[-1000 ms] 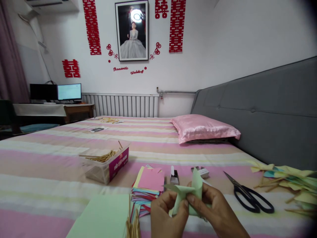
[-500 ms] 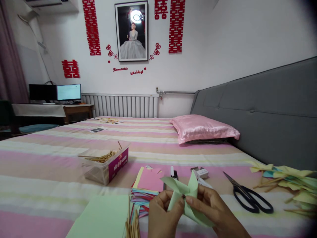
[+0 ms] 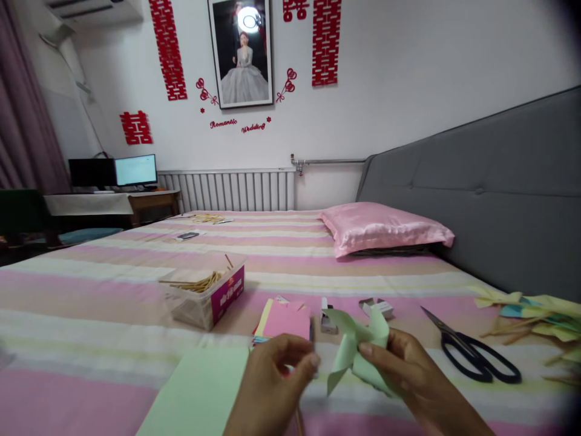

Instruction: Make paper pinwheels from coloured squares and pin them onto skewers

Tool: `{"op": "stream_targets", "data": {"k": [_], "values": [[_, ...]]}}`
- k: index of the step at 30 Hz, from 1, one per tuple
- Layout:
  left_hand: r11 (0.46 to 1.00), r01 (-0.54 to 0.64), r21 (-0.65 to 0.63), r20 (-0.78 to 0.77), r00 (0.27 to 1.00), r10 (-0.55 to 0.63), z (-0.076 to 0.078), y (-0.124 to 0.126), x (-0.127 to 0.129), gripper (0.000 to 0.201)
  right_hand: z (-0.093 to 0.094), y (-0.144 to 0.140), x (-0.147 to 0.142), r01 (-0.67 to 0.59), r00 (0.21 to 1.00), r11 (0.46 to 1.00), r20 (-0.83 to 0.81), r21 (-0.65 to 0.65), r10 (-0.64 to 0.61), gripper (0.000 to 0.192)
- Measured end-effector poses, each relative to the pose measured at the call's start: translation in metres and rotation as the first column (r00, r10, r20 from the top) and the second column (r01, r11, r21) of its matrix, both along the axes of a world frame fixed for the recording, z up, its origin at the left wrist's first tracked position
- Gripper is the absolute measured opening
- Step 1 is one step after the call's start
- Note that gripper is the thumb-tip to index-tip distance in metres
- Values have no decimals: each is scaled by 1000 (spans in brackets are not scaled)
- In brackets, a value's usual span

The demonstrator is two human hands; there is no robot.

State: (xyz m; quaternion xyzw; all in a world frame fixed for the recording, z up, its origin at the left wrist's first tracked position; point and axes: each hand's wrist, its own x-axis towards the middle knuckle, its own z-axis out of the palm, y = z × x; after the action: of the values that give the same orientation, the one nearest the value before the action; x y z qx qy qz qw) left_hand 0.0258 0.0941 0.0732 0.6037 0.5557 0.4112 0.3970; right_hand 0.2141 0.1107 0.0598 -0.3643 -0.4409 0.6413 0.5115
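On the striped bed [image 3: 91,290], low in the head view, the right hand [image 3: 408,375] held a folded pale green paper pinwheel [image 3: 356,345], its grip pinched on the paper near the centre with thumb and forefinger. The pinwheel stood just above the bedcover, near the front edge, between the two hands. The left hand [image 3: 272,381] was just beside it and apart from the paper; its fingers curled inward with the tips close together, and whether they pinched something small I could not tell, since that hand was blurred. Behind the left hand lay a stack of coloured paper squares [image 3: 285,320] with a pink sheet on top. A flat green sheet [image 3: 200,393] lay to the left of that hand at the bottom edge. A small stapler [image 3: 327,318] sat just behind the pinwheel, and a small box [image 3: 377,307] lay near it to the right. Black scissors [image 3: 474,354] lay to the right of the right hand, blades pointing away. Farther right was a heap of finished paper pinwheels on sticks [image 3: 531,315]. To the left, a clear container of wooden sticks [image 3: 206,297] stood on the bed. A pink pillow [image 3: 385,227] rested against the grey headboard [image 3: 490,194].
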Motion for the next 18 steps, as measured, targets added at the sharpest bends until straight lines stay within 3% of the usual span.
{"op": "stream_targets", "data": {"k": [1,3,4,6,9,13,18], "values": [[995,-84,46,-179,980,91,4,-2,-10,25,0,0,1,-16,1000,1000,-5,-13,16,33],[960,-270,76,-557,787,265,8,-5,-24,21,0,0,2,-61,998,998,-3,-20,61,33],[947,-314,64,-687,674,270,9,-7,-27,21,0,0,2,-89,996,996,-2,-16,89,34],[951,-310,-11,-800,573,178,6,-10,-25,21,-1,1,2,-138,990,990,5,-6,138,34],[971,-228,-77,-809,583,73,-5,-11,-7,16,-2,1,2,-164,986,986,32,-4,164,36],[973,-182,-144,-827,561,-18,-24,-8,14,39,0,-1,3,-151,987,989,59,3,150,38],[979,-82,-186,-789,606,-99,-36,-4,19,28,6,-7,2,-142,990,990,7,26,142,30]]}}
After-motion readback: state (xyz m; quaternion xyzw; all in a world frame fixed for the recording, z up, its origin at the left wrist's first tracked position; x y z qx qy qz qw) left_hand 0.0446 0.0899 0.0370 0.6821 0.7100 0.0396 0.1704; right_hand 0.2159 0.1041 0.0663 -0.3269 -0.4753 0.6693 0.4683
